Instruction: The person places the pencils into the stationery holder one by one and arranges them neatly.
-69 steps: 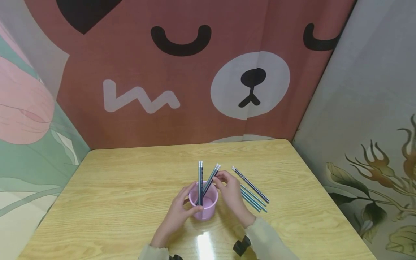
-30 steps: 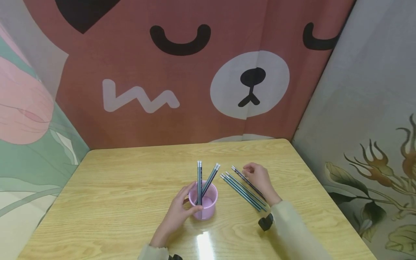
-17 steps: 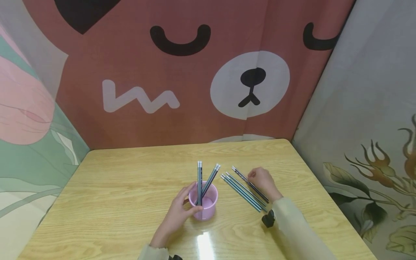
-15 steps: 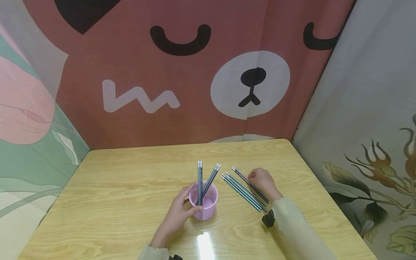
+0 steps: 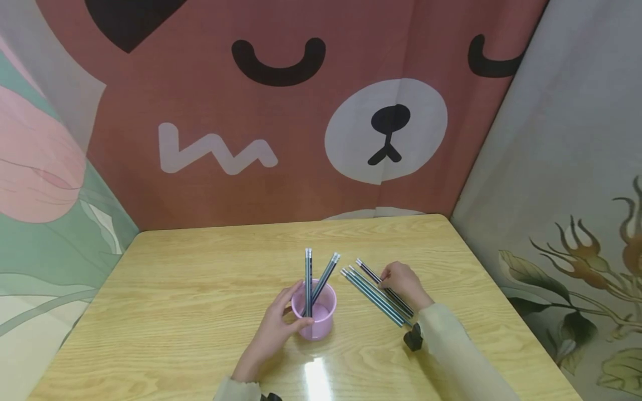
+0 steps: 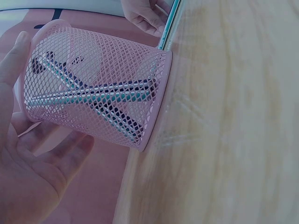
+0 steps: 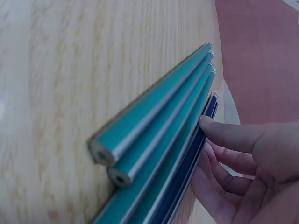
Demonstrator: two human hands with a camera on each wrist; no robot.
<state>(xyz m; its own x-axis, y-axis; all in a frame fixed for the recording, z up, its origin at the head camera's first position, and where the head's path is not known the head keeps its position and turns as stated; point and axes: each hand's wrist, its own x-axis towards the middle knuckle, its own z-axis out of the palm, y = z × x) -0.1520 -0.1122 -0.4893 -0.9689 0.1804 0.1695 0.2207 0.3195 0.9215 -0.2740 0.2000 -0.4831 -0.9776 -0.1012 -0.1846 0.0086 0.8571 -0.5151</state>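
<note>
In the head view my left hand [image 5: 275, 324] holds a pink mesh pencil cup [image 5: 325, 327] upright on the table, thumb at the near rim and fingers at the far left side. Inside the cup one pair of pencils [image 5: 308, 278] stands nearly straight and another pair of pencils [image 5: 327, 276] leans right; in the left wrist view they cross behind the mesh. Right of the cup, my right hand [image 5: 406, 285] pinches dark navy pencils [image 5: 368, 271] between thumb and fingers. Several teal pencils [image 5: 375, 298] lie alongside them, close to the thumb in the right wrist view.
The wood-grain table [image 5: 200, 289] has rounded back corners. A printed bear curtain [image 5: 281, 139] hangs behind it, and floral curtains [image 5: 562, 167] flank the sides. Light glares off the near tabletop [image 5: 317, 379].
My right hand has left the leaning pencils in the cup and moved right to the dark pencils. It has shifted them slightly towards the teal ones. My left hand has stayed on the cup.
</note>
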